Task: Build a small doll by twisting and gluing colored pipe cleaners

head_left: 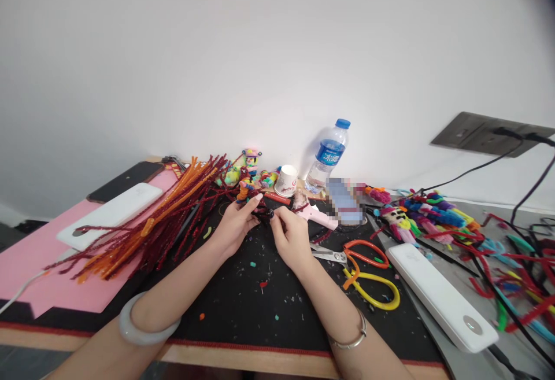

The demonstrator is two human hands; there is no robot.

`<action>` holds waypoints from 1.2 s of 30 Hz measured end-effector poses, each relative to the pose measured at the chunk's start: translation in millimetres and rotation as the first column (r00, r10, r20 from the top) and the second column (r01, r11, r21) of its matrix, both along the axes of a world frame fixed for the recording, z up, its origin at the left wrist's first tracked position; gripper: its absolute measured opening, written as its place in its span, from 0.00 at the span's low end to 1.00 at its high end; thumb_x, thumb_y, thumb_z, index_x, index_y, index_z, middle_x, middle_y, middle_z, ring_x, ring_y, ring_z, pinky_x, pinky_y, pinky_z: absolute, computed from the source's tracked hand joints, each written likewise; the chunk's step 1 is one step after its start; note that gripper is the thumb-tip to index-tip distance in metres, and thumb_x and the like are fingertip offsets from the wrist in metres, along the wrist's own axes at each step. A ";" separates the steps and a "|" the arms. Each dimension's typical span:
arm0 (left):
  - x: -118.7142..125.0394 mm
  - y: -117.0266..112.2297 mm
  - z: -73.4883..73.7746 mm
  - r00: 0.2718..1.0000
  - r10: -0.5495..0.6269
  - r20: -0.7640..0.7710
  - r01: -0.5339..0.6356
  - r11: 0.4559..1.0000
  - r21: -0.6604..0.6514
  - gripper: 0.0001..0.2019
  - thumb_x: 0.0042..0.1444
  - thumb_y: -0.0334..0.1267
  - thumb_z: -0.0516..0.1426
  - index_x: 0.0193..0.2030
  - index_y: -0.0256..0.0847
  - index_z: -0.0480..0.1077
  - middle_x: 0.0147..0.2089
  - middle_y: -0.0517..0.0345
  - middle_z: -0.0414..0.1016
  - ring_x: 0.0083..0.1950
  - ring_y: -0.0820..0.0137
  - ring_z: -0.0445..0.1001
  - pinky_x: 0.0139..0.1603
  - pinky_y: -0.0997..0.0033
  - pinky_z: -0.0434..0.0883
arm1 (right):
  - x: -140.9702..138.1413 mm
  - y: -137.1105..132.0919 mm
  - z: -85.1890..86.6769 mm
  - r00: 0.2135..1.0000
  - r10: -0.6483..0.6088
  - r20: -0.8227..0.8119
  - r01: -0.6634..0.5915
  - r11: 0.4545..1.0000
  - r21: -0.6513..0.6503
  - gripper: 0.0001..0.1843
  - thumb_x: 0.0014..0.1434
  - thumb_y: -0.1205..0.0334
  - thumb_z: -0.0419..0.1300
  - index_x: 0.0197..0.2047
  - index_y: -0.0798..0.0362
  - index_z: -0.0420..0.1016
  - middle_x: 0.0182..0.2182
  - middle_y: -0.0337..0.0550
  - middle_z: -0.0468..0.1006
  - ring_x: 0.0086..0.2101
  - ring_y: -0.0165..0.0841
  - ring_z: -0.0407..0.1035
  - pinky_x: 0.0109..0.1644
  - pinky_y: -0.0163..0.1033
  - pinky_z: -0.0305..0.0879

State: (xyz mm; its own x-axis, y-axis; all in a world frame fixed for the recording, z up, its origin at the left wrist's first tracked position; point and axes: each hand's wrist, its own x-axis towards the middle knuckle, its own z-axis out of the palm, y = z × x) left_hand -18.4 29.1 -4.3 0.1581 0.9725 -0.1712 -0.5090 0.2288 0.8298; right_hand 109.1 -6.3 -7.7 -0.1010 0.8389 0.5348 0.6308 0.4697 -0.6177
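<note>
Over the black mat, my left hand (236, 224) is closed around a small pipe-cleaner piece (249, 194), dark red with an orange part showing above the thumb. Close beside it, my right hand (289, 236) pinches a dark end of the same piece (270, 214). Fingers cover much of its shape. A large bundle of dark red and orange pipe cleaners (165, 224) lies left of my left hand. Scissors (368, 261) with orange and yellow handles rest right of my right wrist. Behind that hand is a pink glue gun (318, 216).
A water bottle (330, 154) and a paper cup (287, 181) stand by the wall. Colourful pipe-cleaner figures (399, 224) and cables lie at right, near a white power strip or bank (440, 296). Pink sheets (82, 279), a white device (110, 212) and a phone (125, 181) lie left.
</note>
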 end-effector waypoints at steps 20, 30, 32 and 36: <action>-4.0 5.2 0.4 0.995 0.000 0.102 0.022 0.978 -0.209 0.09 0.45 0.35 0.63 0.33 0.35 0.71 0.22 0.66 0.67 0.18 0.85 0.63 0.20 0.87 0.64 | 0.7 4.4 -4.7 0.961 -0.022 -0.277 0.000 0.997 -0.079 0.07 0.58 0.65 0.52 0.40 0.53 0.67 0.29 0.39 0.72 0.26 0.28 0.66 0.30 0.33 0.63; -3.0 5.8 -6.9 0.997 -0.031 0.069 0.039 0.992 -0.123 0.10 0.45 0.37 0.63 0.32 0.34 0.70 0.24 0.63 0.71 0.22 0.81 0.67 0.23 0.82 0.66 | -2.4 2.6 -4.1 0.979 0.168 -0.115 -0.162 0.985 0.058 0.11 0.56 0.66 0.58 0.44 0.52 0.70 0.36 0.43 0.74 0.32 0.30 0.68 0.37 0.33 0.66; -2.7 5.8 -7.0 0.997 -0.035 0.071 0.043 0.991 -0.125 0.10 0.45 0.37 0.63 0.31 0.34 0.70 0.24 0.63 0.70 0.21 0.81 0.67 0.23 0.82 0.66 | -2.6 2.8 -3.4 0.976 0.180 -0.119 -0.173 0.983 0.064 0.08 0.56 0.66 0.58 0.41 0.53 0.72 0.35 0.43 0.75 0.33 0.30 0.68 0.38 0.33 0.66; -3.1 5.3 -5.0 0.997 -0.024 0.075 0.034 0.990 -0.133 0.09 0.45 0.37 0.63 0.28 0.34 0.69 0.22 0.64 0.69 0.20 0.82 0.66 0.21 0.82 0.65 | -2.5 3.5 -4.3 0.967 0.178 -0.182 -0.182 0.983 -0.007 0.11 0.53 0.67 0.60 0.41 0.52 0.73 0.36 0.43 0.76 0.32 0.30 0.70 0.34 0.33 0.67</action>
State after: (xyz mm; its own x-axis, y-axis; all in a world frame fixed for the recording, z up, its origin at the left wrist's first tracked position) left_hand -21.5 34.3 -9.3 0.2026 0.9363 -0.2871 -0.5586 0.3512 0.7514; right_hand 106.6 -2.8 -12.0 -0.1551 0.8285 0.5381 0.4146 0.5490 -0.7257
